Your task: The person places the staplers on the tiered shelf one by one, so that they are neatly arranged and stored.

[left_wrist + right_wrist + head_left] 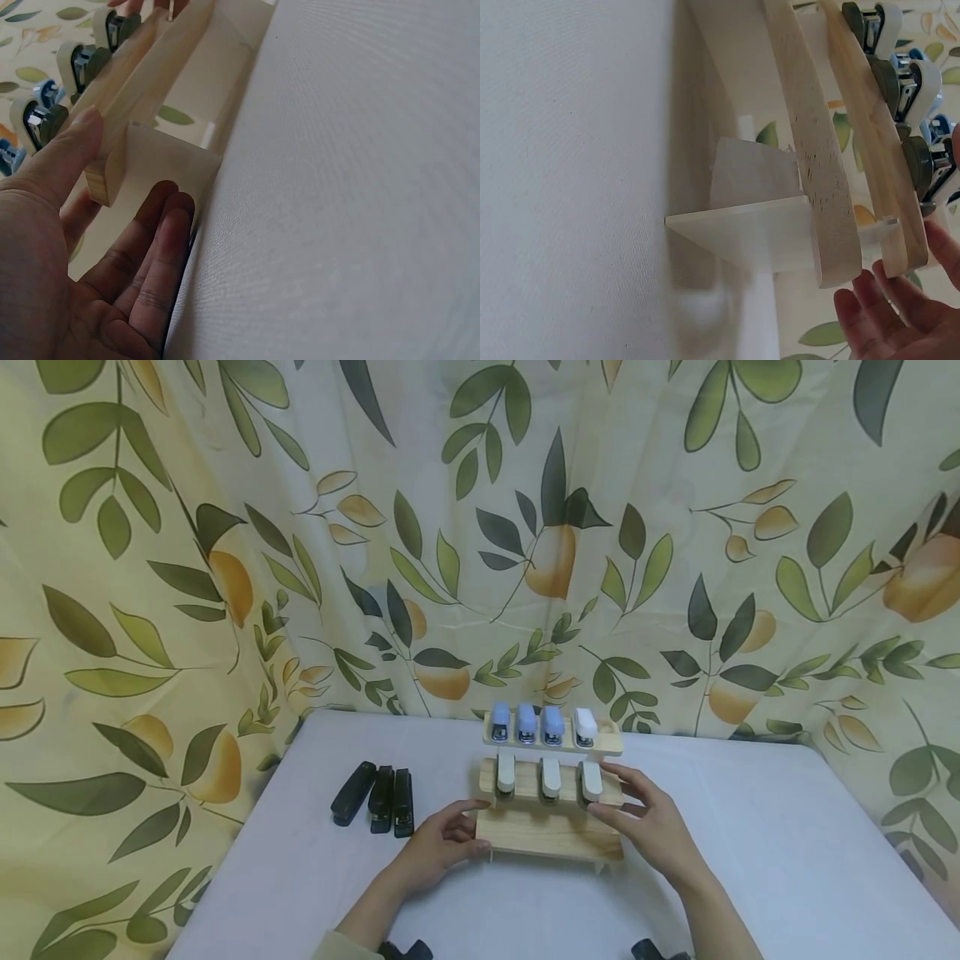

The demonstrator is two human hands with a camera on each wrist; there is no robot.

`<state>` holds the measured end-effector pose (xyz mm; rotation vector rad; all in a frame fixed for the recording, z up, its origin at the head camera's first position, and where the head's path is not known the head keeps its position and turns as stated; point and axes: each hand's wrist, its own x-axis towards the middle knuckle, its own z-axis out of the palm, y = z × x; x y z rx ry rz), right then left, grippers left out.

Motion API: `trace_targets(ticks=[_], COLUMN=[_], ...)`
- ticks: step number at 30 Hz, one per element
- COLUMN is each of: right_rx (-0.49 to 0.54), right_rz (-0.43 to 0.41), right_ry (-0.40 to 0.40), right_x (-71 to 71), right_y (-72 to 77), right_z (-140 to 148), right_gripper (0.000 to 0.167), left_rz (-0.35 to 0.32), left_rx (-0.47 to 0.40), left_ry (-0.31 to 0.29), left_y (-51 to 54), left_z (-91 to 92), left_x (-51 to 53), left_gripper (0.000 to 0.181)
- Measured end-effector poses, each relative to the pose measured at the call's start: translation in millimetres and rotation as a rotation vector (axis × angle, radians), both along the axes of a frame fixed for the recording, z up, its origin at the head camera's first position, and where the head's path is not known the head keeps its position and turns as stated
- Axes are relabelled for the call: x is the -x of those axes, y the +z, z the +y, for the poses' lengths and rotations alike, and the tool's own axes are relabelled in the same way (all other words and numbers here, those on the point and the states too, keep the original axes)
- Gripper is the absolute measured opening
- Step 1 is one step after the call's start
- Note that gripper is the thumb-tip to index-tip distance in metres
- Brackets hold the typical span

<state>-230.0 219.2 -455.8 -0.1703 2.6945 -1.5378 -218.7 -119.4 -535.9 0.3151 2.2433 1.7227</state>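
A three-tier wooden display rack (551,837) stands on the table, its boards on pale, translucent supports (169,154). My left hand (441,845) holds its left end, the thumb against a board and the other fingers beside and below. At the opposite end, my right hand (662,828) grips the rack, fingertips touching the board ends (907,259) and thumb near the rightmost white-topped stapler (591,781). Two more such staplers (506,772) sit on the middle tier. Along the top tier stand three small blue staplers (527,722) and a white stapler (585,725).
Several black staplers, including one tilted black stapler (353,793), lie on the table left of the rack. A white cloth (750,827) covers the table. Behind it hangs a leaf-and-fruit patterned curtain (480,568). Dark wrist gear (408,950) shows at the bottom edge.
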Motion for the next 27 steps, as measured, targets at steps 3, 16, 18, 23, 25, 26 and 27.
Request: trace_targets(ticks=[3,16,18,23,25,26,27], right_rx=[0.011,0.019,0.011,0.009,0.008,0.003,0.003], right_rz=[0.007,0.045,0.044,0.010,0.004,0.007,0.009], right_ry=[-0.004,-0.025,-0.024,-0.021,-0.014,-0.008,0.002], right_x=[0.3,-4.6,-4.4,-4.1,-3.4,-2.8,-2.1], right_y=[-2.4,-9.4,-9.3,-10.2,-10.5,-10.7,-10.8], right_z=[4,16,17,23,25,27,28], right_gripper=[0.072,0.068,0.069,0.072,0.072,0.071,0.071], left_rz=[-0.002,-0.021,-0.026,-0.030,-0.031,-0.031,-0.031], left_rx=[-0.001,-0.018,-0.023,-0.018,-0.015,-0.013,-0.010], left_ry=[0.002,-0.001,0.001,0.004,0.004,0.006,0.008], left_y=[-0.2,1.0,1.4,-0.2,-0.8,-0.6,-0.1], left_z=[1.0,4.3,3.8,1.0,0.2,-0.1,-0.3], left_x=[1.2,2.4,2.3,2.0,2.1,2.0,1.7], left_gripper=[0.056,0.058,0.058,0.058,0.058,0.058,0.058])
